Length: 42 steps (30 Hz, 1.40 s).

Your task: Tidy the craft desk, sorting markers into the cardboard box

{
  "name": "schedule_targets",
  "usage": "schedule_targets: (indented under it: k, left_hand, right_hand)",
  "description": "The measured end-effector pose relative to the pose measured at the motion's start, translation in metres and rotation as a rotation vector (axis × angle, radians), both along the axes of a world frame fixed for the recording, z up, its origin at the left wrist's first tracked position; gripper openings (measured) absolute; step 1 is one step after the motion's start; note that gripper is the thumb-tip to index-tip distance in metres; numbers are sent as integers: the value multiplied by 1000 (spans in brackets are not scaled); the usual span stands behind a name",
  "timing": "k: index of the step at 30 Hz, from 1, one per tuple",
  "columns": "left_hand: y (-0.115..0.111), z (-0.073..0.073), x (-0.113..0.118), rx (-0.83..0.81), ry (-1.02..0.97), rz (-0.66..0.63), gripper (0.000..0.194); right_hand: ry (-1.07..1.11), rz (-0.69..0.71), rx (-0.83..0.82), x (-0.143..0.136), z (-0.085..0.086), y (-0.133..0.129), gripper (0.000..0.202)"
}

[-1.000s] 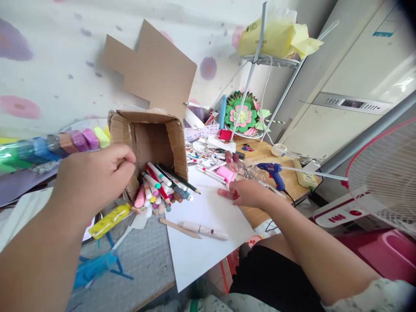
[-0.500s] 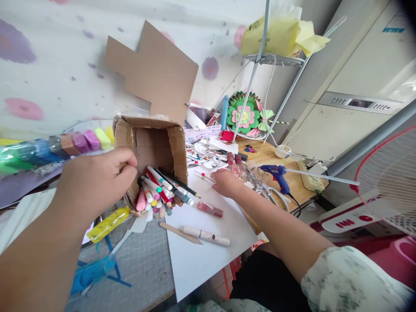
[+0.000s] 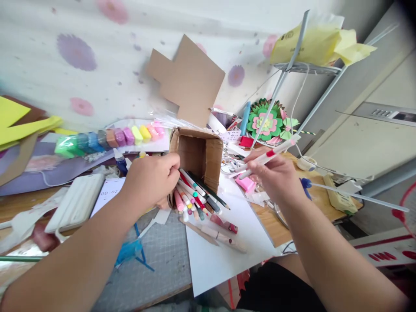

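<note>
My left hand [image 3: 154, 175] is closed on the left edge of a small cardboard box [image 3: 213, 162], which lies on its side with its opening toward me. Markers and pencils [image 3: 195, 195] spill out of that opening in a bunch. Raised to the right of the box, my right hand [image 3: 273, 173] pinches slim white pens [image 3: 282, 145], one with a red band. Below the bunch, on a white sheet of paper [image 3: 211, 264], rest a white marker [image 3: 224, 238], a pointed wooden stick [image 3: 199, 231] and a small reddish item [image 3: 224, 223].
Colourful clay blocks [image 3: 112, 138] line the back left. A cut cardboard piece [image 3: 191, 80] leans on the wall. A paper flower [image 3: 264, 121] and a wire rack [image 3: 282, 82] stand back right. A white power bank [image 3: 76, 201] lies left, a power strip [image 3: 339, 195] right.
My right hand has lifted from the clutter on the table, now with white pens in it. My left hand stays on the box. The view has swung left.
</note>
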<state>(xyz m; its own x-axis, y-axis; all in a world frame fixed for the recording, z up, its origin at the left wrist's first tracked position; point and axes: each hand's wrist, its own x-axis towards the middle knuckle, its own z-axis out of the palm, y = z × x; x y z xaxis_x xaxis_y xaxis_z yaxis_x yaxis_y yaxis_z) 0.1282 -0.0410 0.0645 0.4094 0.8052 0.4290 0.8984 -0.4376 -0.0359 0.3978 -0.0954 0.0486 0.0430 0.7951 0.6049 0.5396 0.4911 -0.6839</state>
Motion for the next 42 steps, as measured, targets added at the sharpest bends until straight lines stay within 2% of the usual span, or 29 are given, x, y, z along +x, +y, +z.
schedule_targets:
  k: [2,4,6,9,11,15,17,19,21,23,25,27,29,31,33,34,37,40,42]
  left_hand:
    - [-1,-2,2,-21,5,-26,21]
    - [-2,-3,3,-43,9,-54,20]
    - [-3,-3,4,-62,22,-64,19]
    - [-4,-2,5,-69,45,-57,19]
    - [-3,-2,4,-76,42,-58,18]
    - [-3,1,2,-81,34,-47,19]
    - [-3,4,0,-65,42,-22,21]
    - [-3,8,-1,-61,45,13,23]
    - [-2,10,-1,-77,38,35,23]
    - [-2,11,0,-108,30,38,22]
    - [-2,12,0,-132,35,34,21]
    - [-1,13,0,-142,45,49,22]
    - [-1,14,-1,-132,53,72,23]
    - [0,16,-4,-116,35,95,23]
    - [2,17,-7,-116,-4,108,22]
    - [3,18,-9,-116,-26,119,21]
    - [5,19,-11,-101,-56,135,20]
    - [6,17,-11,-61,-55,129,20]
    - [6,16,-11,-49,-57,136,18]
  right_hand:
    - [-27,170,128,-20,1,-6,12]
    - [-159,243,171,-39,-3,-7,11]
    - [-329,256,165,-50,-8,-6,21]
    - [-589,194,134,-53,-10,-10,36]
    - [-627,139,165,-47,-7,-13,39]
    - [-421,-26,222,-10,-3,-7,27]
    - [-341,-162,100,15,-3,-1,18]
    - [-300,-235,-114,32,-4,-1,15]
    - [-305,-122,-311,31,-3,-9,17]
    - [-365,135,-422,12,0,-22,27]
    - [-459,342,-439,-11,4,-34,38]
    - [-487,387,-389,-21,8,-37,36]
    - [-403,238,-303,-10,7,-29,25]
    - [-321,-29,-293,19,0,-16,21]
    - [-375,-263,-399,50,-13,-3,21]
    - [-450,-318,-473,62,-21,2,20]
    - [-699,-311,-582,74,-47,14,27]
    - [-852,-332,-604,63,-66,21,41]
    - [-904,-393,-609,55,-70,25,43]
